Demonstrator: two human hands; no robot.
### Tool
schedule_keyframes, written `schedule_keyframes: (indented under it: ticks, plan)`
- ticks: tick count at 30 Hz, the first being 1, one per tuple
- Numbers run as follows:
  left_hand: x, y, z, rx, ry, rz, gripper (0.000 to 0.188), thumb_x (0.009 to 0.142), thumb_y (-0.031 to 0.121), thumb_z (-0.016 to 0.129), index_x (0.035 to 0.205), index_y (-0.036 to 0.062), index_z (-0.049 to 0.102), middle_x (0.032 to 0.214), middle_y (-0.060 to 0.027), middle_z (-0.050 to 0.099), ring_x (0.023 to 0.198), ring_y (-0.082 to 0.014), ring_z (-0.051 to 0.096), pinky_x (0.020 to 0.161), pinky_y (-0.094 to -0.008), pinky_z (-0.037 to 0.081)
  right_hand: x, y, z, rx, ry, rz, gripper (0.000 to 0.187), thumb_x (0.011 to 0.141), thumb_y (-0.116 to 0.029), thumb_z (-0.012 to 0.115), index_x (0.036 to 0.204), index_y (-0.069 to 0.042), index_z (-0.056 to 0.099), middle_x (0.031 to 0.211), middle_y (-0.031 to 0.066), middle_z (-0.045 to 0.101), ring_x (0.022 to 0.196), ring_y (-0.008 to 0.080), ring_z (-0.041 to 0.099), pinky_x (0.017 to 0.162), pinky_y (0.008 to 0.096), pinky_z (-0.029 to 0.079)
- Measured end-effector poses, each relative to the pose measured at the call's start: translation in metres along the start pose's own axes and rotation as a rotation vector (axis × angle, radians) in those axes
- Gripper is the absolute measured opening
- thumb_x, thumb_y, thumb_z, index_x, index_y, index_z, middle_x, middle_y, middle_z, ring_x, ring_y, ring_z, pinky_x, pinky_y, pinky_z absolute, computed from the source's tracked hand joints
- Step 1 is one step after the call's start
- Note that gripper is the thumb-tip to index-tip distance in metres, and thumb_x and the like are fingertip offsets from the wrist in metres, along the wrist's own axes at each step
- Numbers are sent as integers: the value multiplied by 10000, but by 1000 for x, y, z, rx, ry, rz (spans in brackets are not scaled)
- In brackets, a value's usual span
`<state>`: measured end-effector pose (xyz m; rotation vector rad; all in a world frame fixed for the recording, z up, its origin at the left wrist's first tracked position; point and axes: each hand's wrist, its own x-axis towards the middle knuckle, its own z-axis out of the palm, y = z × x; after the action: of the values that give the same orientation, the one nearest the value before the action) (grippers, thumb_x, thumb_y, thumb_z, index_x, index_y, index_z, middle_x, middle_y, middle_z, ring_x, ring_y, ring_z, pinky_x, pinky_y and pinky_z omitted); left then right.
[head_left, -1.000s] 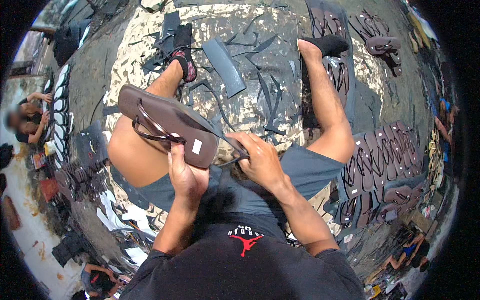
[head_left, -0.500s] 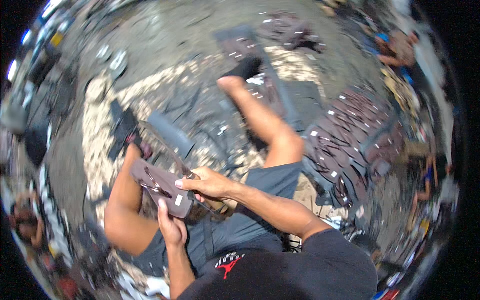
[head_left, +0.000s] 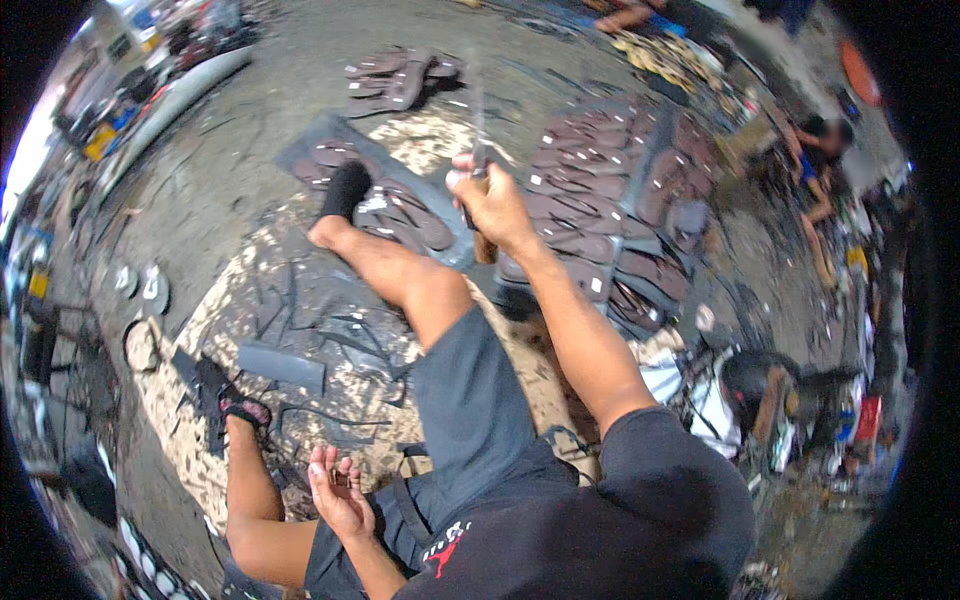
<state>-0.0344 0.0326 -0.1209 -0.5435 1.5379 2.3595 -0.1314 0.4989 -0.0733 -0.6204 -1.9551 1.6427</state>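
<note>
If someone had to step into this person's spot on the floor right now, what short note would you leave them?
Right hand: raised out in front, gripping a knife by its handle, blade pointing up.
Left hand: open, palm up, holding nothing, low beside the left knee.
Dark sandals lie in rows on the ground ahead to the right; a few more sit by the right foot.
Dark strips and pale scraps litter the floor between the legs.
No sandal is in hand at present; how many are finished cannot be told.

My right hand point(head_left: 490, 205) is stretched out ahead, fist clenched; my left hand point(head_left: 338, 492) rests open, palm up, by my knee.
</note>
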Motion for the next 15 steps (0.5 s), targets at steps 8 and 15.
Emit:
schedule_keyframes:
  ticks: [8, 15]
  plan:
    - [4, -7, -2, 158, -89, -110, 538, 1046, 371, 598, 1464, 52, 489, 1275, -72, 628, 954, -145, 633, 789, -278, 523, -238, 203, -87, -872, -275, 105, 430, 894, -221, 719, 1242, 0, 599, 1128, 249, 616, 1073, 415, 607, 945, 493, 494]
    - [15, -4, 9, 192, -161, -139, 541, 1042, 362, 607, 1463, 46, 483, 1238, -75, 628, 946, -145, 628, 776, -277, 517, -194, 222, -196, -624, 820, 333, 621, 871, -407, 781, 1242, 55, 594, 1207, 233, 669, 1088, 345, 643, 940, 442, 500]
